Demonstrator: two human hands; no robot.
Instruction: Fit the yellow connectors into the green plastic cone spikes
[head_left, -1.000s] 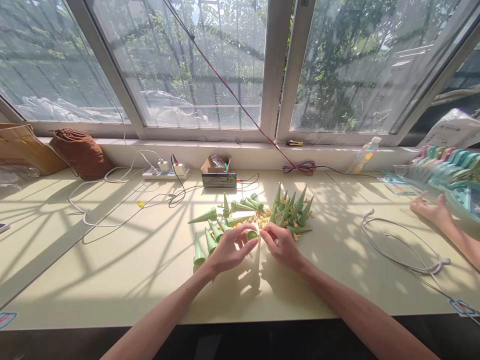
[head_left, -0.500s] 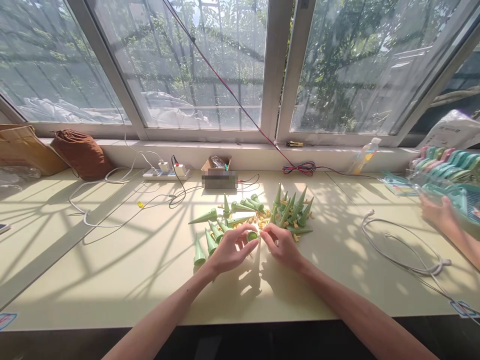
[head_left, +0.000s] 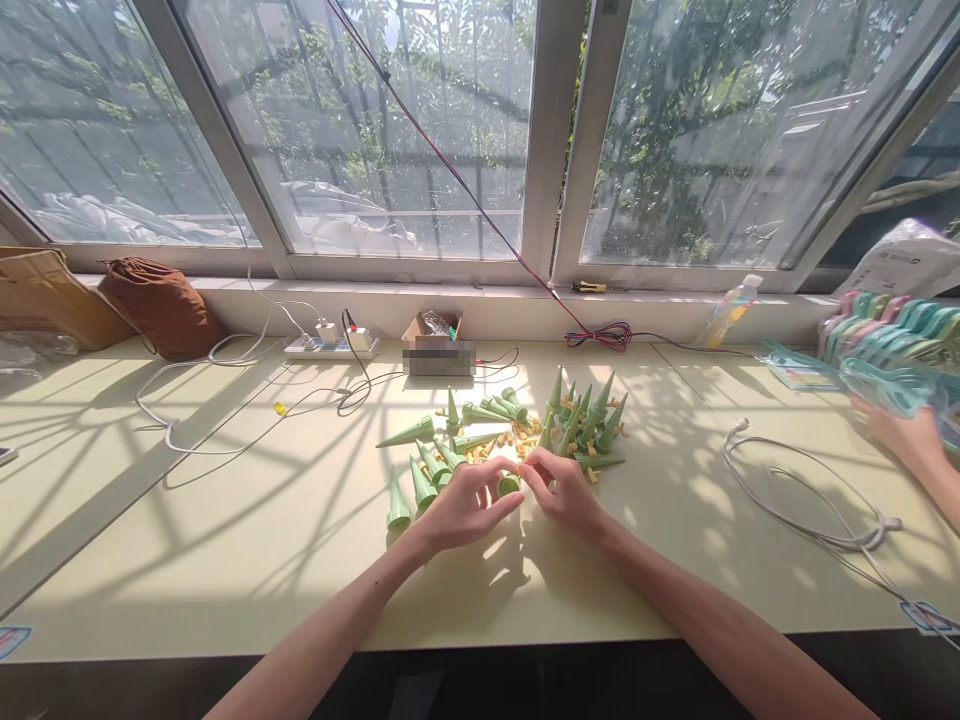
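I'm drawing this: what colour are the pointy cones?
The cones are green, best seen in the head view.

no legible text — just blurred print on the white package [head_left: 896,262] and unreadable marks on the corner stickers [head_left: 13,640]

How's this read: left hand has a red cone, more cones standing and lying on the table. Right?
Colour's wrong: the head view shows the cone in the left hand is green. More cones do stand and lie on the table.
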